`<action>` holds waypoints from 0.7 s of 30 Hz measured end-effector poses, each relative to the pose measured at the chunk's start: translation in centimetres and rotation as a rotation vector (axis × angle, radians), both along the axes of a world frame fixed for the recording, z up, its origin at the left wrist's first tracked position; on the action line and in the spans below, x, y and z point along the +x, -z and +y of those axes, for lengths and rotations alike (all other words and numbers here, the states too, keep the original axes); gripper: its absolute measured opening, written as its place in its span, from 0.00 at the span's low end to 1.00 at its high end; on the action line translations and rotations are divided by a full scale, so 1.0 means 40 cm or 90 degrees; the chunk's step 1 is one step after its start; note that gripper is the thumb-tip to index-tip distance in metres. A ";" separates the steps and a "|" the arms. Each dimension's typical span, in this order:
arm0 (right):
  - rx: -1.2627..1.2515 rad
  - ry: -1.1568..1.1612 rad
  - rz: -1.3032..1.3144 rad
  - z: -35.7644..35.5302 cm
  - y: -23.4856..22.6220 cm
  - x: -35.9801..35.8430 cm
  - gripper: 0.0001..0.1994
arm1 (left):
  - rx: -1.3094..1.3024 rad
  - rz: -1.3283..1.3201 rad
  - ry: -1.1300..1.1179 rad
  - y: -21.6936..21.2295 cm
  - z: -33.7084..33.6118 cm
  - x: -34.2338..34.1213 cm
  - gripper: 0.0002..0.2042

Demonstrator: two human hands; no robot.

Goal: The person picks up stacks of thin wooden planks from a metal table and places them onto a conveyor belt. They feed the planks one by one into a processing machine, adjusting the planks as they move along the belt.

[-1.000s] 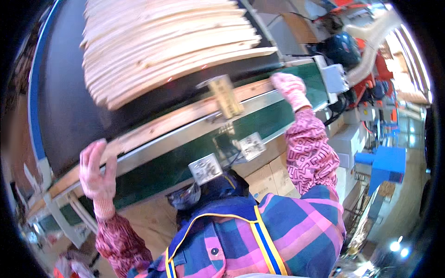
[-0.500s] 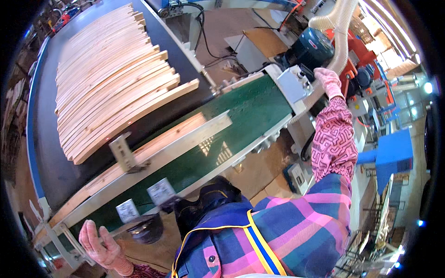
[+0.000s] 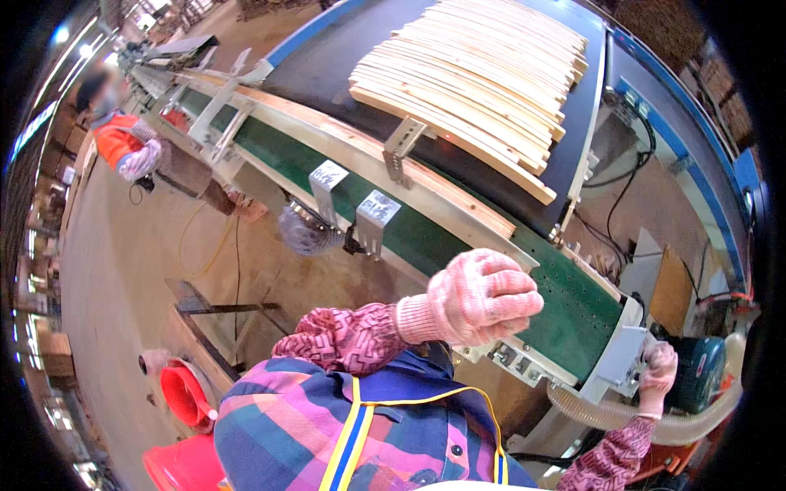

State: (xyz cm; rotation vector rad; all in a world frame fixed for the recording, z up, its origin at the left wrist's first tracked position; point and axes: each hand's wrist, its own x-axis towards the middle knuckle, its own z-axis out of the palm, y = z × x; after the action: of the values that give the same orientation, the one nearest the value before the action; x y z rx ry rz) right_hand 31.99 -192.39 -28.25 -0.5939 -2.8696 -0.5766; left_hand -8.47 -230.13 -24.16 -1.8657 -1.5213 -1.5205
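My left hand (image 3: 483, 299), in a pink knit glove, is raised over the green conveyor belt (image 3: 573, 327) with its fingers curled into a fist. Nothing shows in it. At the belt's right end my right hand (image 3: 657, 372), gloved alike, is beside the switch side of a grey control box (image 3: 618, 356). Its fingers are curled, and what they touch or hold is hidden. Along the belt runs a metal guide rail (image 3: 360, 151), with wooden strips (image 3: 458, 196) behind it. A row of pale wooden slats (image 3: 483, 82) lies on the black conveyor (image 3: 327, 69) beyond.
Two metal brackets (image 3: 378, 209) rise from the belt's near edge. A green motor (image 3: 696, 372) and a ribbed hose (image 3: 606, 413) are beside my right hand. Red buckets (image 3: 184, 466) stand at lower left. Another person (image 3: 123, 143) in an orange vest is far left.
The view has swung left, bringing the other person and the buckets in. My left hand has risen from low left to over the belt, its fingers now curled. My right hand stays by the control box.
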 end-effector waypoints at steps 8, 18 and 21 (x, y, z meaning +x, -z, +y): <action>-0.106 -0.031 0.266 -0.132 -0.074 -0.085 0.15 | -0.096 -0.058 -0.006 0.071 -0.011 0.059 0.17; -0.825 -0.098 0.777 -0.625 0.162 -0.545 0.08 | -0.190 -0.029 -0.015 0.193 -0.038 0.151 0.13; -0.996 -0.189 0.819 -0.658 0.179 -0.657 0.09 | -0.148 -0.067 -0.007 0.172 -0.011 0.137 0.12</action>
State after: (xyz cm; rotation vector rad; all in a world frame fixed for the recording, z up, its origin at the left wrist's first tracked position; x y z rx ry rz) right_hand 5.71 -218.72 -35.41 -0.3425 -1.5008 1.5863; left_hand -2.98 -230.58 -31.05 -1.9223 -1.8221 -1.5146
